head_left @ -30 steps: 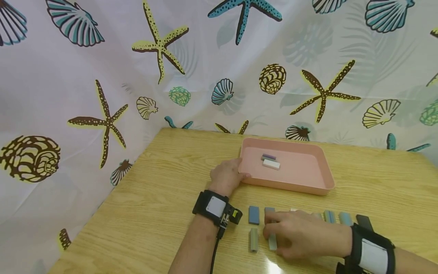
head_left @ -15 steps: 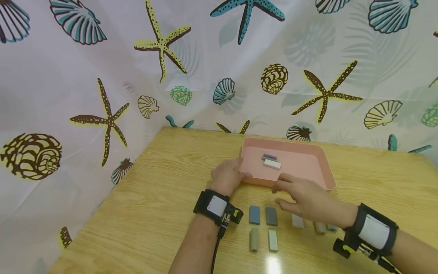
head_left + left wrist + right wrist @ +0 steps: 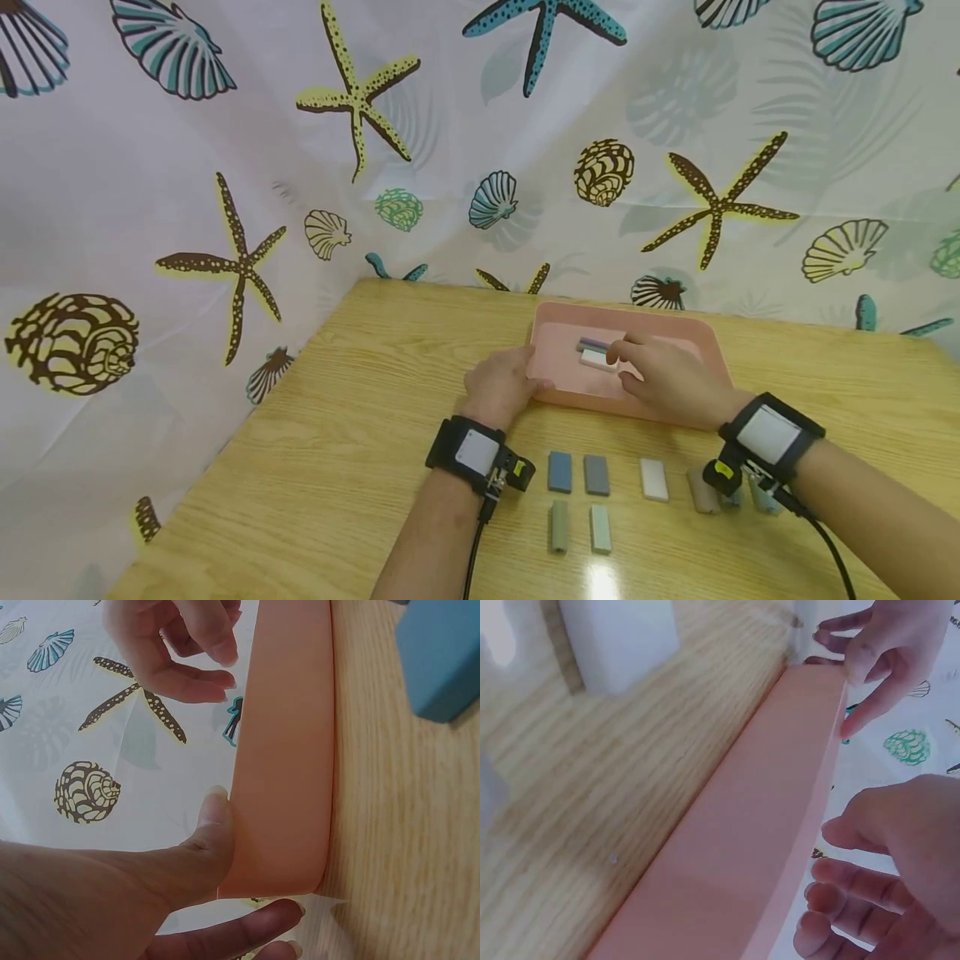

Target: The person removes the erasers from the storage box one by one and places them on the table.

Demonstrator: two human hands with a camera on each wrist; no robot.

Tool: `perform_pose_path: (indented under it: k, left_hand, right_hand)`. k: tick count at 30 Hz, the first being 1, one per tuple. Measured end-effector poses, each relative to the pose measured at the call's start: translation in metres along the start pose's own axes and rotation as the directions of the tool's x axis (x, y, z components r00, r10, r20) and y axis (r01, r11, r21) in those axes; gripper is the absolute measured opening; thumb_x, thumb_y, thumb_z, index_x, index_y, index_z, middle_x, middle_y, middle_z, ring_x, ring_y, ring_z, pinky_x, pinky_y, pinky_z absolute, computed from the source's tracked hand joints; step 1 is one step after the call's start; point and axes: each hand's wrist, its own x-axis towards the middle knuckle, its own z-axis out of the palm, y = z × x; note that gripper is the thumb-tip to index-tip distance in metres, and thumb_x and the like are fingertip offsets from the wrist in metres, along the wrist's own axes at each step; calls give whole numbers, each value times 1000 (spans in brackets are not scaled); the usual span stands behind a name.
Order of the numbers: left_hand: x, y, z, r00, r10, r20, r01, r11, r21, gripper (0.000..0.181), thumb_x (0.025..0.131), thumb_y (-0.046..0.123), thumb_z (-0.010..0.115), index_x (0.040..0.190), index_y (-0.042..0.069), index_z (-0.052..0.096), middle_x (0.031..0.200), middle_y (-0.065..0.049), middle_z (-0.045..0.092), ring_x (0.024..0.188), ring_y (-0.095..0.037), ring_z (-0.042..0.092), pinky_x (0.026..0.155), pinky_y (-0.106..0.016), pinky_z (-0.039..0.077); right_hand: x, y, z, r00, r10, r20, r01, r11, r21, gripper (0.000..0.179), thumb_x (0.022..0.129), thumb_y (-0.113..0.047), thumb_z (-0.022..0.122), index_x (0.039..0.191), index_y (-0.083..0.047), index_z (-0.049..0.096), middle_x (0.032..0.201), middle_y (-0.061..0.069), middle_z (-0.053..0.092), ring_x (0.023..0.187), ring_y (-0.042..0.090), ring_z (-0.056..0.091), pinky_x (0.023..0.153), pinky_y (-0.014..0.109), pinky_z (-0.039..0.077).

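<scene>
My left hand (image 3: 501, 383) grips the near left corner of a shallow pink tray (image 3: 570, 398), its thumb (image 3: 216, 817) on the rim and the fingers round the outer side. Inside the tray lie a white block (image 3: 594, 359) and a thin purple-grey piece (image 3: 592, 342). Over the tray's middle is my right hand (image 3: 671, 375), its fingers loosely bent and the thumb apart, with nothing between them. In the head view its fingertips overlap the right end of the white block.
In front of the tray, the wooden table (image 3: 360, 400) bears a blue block (image 3: 559, 472), a grey one (image 3: 597, 475), a white one (image 3: 654, 480), an olive one (image 3: 559, 527), a pale green one (image 3: 600, 529) and a beige one (image 3: 703, 490). More blocks sit partly hidden beneath the right wrist.
My right hand has risen from the pale green block at the front and moved forward over the tray. My left hand keeps its hold on the tray corner.
</scene>
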Motion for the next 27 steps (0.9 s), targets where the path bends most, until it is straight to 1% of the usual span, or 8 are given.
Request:
perform_pose_path:
  k: [2, 6, 9, 12, 16, 19, 22, 27]
  left_hand:
    - [0, 0, 0, 1000, 0, 0, 0, 1000, 6, 64, 78, 48, 65, 134, 24, 46, 125, -2, 57, 105, -20, 55, 77, -46, 47]
    - [0, -1, -1, 1000, 7, -1, -7, 1000, 12, 63, 78, 49, 65, 133, 25, 46, 123, -2, 59, 101, -21, 57, 74, -44, 47]
    - [1, -2, -1, 1000, 11, -1, -11, 1000, 18, 62, 78, 50, 65, 132, 25, 47, 121, -2, 60, 99, -21, 57, 72, -44, 47]
    - [2, -2, -1, 1000, 8, 4, -9, 999, 31, 62, 77, 50, 64, 132, 25, 48, 120, -2, 60, 98, -20, 58, 71, -43, 48]
    - [2, -2, 0, 1000, 5, 8, -5, 999, 35, 62, 78, 50, 64, 132, 25, 47, 121, -1, 60, 100, -19, 57, 72, -44, 47]
    - [2, -2, 1, 1000, 2, 10, -2, 999, 36, 63, 78, 50, 64, 133, 24, 46, 123, -1, 59, 102, -19, 56, 74, -44, 47]
    - [2, -2, 0, 1000, 2, 7, -3, 999, 39, 64, 78, 50, 63, 134, 24, 46, 123, -1, 58, 102, -19, 56, 74, -44, 47]
    - [2, -2, -1, 1000, 6, 3, -6, 999, 36, 63, 78, 50, 64, 133, 24, 46, 122, -1, 59, 100, -19, 57, 72, -44, 48]
  right_hand:
    - [4, 3, 2, 999, 23, 41, -24, 1000, 9, 22, 80, -5, 65, 100, -6, 58, 94, 11, 58, 77, 19, 58, 64, 33, 50]
    - [10, 9, 7, 995, 40, 95, -41, 999, 6, 28, 78, -3, 65, 104, -6, 58, 89, 12, 56, 63, 14, 52, 54, 28, 45]
    - [14, 14, 11, 994, 17, 109, -16, 1000, -10, 35, 76, -4, 69, 108, -7, 57, 82, 10, 54, 55, 10, 44, 48, 24, 38]
    - [18, 18, 16, 994, -29, 101, 32, 999, -34, 40, 73, -1, 69, 111, -6, 56, 75, 8, 51, 52, 11, 42, 46, 24, 36]
    - [23, 23, 22, 990, -65, 122, 77, 992, -96, 52, 70, 5, 67, 118, -9, 53, 73, 10, 50, 49, 10, 40, 43, 23, 35]
    - [27, 24, 27, 985, -65, 158, 86, 987, -134, 61, 69, 8, 67, 125, -13, 51, 76, 11, 52, 46, 10, 38, 41, 22, 33]
    - [31, 25, 32, 981, -45, 187, 75, 985, -154, 63, 71, 6, 67, 127, -16, 50, 80, 13, 52, 45, 11, 37, 38, 23, 30]
    - [36, 23, 36, 977, -11, 213, 55, 978, -201, 56, 75, 3, 67, 125, -18, 50, 83, 14, 52, 45, 14, 38, 35, 25, 29]
